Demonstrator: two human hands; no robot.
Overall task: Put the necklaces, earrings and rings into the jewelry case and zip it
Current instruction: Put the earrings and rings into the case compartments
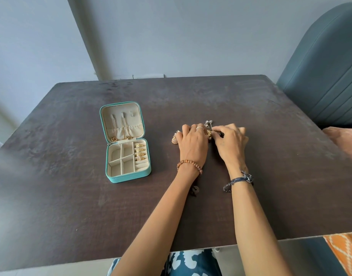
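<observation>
A teal jewelry case (128,174) lies open on the dark brown table (71,196), left of both hands and well apart from them. Its lid is folded back flat toward the wall, and 2 gold necklaces (123,128) hang from the hooks inside it, their ends gathered near the elastic pocket. In the lower half, 4 gold rings (140,152) sit in the ring rolls along the right side (the divided compartments to their left hold nothing visible). The zip is undone.

The left hand (193,144) rests palm down on the table with its fingers curved over a small heap of earrings; whether it actually pinches one cannot be told, since the fingertips are hidden. It wears a thin silver ring and a wooden bead bracelet (189,166) at the wrist. A gold dome-shaped earring (174,139) lies just beside its outer edge, touching or nearly so.

The right hand (230,144) is next to it, thumb and forefinger closed in a pinch on a gold floral earring (210,134) between the 2 hands. A silver earring (208,123) lies just beyond the knuckles. A blue braided wristband (240,179) circles the right wrist.

A blue-grey upholstered chair (326,76) stands at the table's far right.
</observation>
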